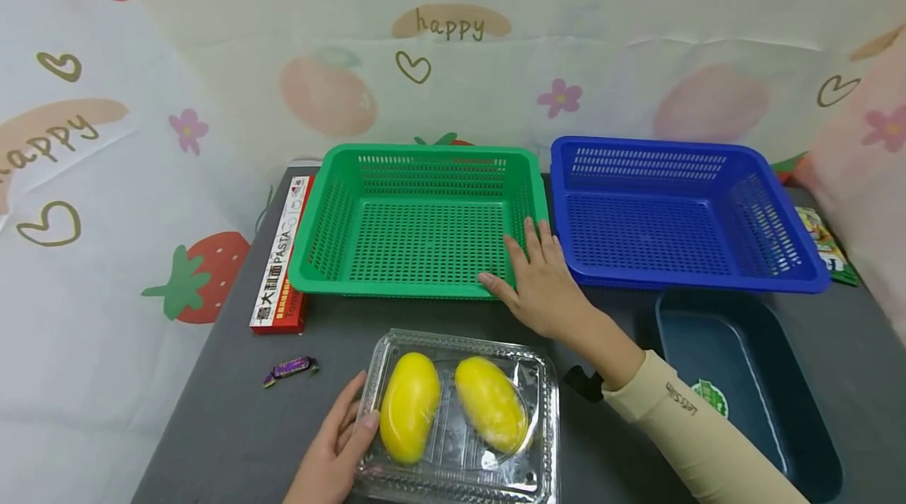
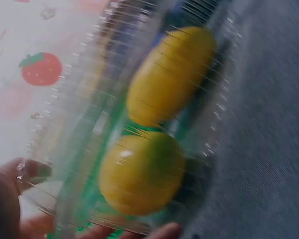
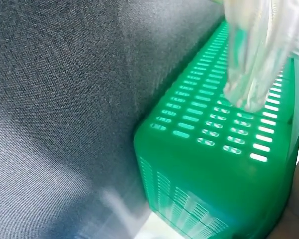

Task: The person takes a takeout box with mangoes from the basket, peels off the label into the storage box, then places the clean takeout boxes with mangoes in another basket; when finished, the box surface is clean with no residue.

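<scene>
In the head view, my left hand (image 1: 333, 441) grips the left edge of a clear plastic box (image 1: 453, 480), thumb over its rim. Two yellow mangoes (image 1: 410, 408) lie inside, seen through the plastic. The left wrist view shows the same mangoes (image 2: 142, 172) behind the clear wall, with fingers at the box's edge. My right hand (image 1: 541, 288) rests its spread fingers on the front right corner of an empty green basket (image 1: 396, 289). From the right wrist, the perforated green basket (image 3: 204, 169) fills much of the view and only part of the hand shows.
A blue basket (image 1: 694, 284) stands right of the green one. In front of it is a dark blue tray (image 1: 800, 410), partly behind the right sleeve. A pasta box (image 1: 279, 276) and a purple wrapped candy (image 1: 290, 369) lie at left. A green packet (image 1: 831, 252) lies far right.
</scene>
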